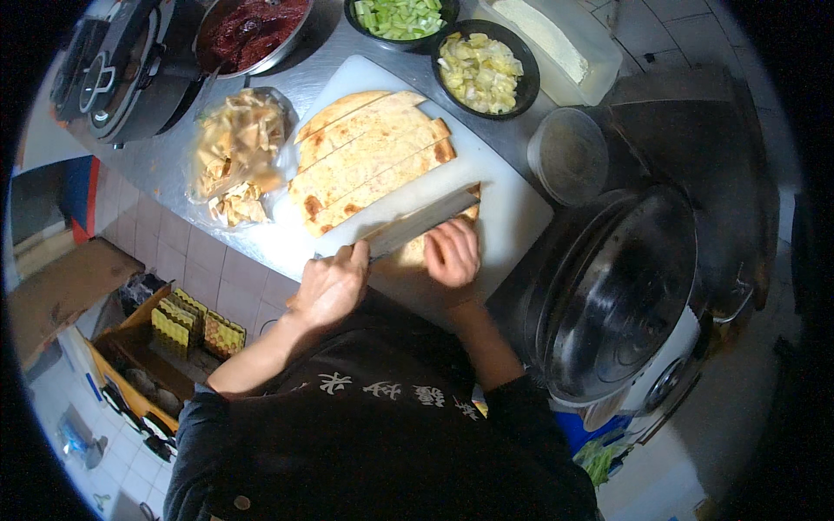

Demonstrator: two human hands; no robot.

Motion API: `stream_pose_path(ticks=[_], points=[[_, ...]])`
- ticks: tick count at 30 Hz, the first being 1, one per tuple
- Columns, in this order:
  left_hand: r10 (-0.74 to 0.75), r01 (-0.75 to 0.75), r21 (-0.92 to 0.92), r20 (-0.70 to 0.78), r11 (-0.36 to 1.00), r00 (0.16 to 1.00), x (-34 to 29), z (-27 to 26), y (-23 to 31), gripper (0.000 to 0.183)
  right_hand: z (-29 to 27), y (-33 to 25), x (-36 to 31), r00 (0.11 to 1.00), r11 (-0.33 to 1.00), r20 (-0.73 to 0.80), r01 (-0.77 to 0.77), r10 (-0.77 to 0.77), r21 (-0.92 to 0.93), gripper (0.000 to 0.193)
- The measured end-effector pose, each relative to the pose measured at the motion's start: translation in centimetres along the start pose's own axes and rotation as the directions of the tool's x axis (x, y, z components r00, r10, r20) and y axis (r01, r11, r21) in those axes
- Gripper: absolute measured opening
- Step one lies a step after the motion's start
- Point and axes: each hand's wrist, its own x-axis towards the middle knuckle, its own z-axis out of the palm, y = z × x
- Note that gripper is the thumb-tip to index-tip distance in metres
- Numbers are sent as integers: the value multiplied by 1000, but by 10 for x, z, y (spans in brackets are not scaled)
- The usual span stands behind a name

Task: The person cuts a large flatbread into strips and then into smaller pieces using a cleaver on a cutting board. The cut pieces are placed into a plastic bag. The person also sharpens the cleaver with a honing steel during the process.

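Observation:
A round browned flatbread (373,152), cut into several wide strips, lies on a white cutting board (508,195). My left hand (334,280) grips the handle of a cleaver (423,222), whose blade slants up to the right across the near part of the bread. My right hand (453,252) has its fingers curled against the near piece of flatbread (407,255), close beside the blade. Part of that piece is hidden by the blade and my hands. A gap of bare board separates it from the strips farther off.
Left of the board sits a plastic bag of cut bread pieces (239,152). Behind are a bowl of red paste (256,35), bowls of chopped green vegetable (400,17) and pale chopped cabbage (489,74), and a tub of white powder (543,39). A large black wok (621,295) stands right.

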Motion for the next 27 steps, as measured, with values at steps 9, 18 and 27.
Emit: stream_pose_path(ticks=[9,18,27], points=[[139,-122,143,-114,982,984,19,44,18,10,-16,32,6,975,950,46,220,-215,-220,12],[255,-251,377,40,892,966,15,44,-1,42,-5,39,-28,999,993,43,11,-6,-117,19],[179,-234,237,233,943,956,60,38,18,43,-9,32,-41,960,981,207,-173,187,-84,26]])
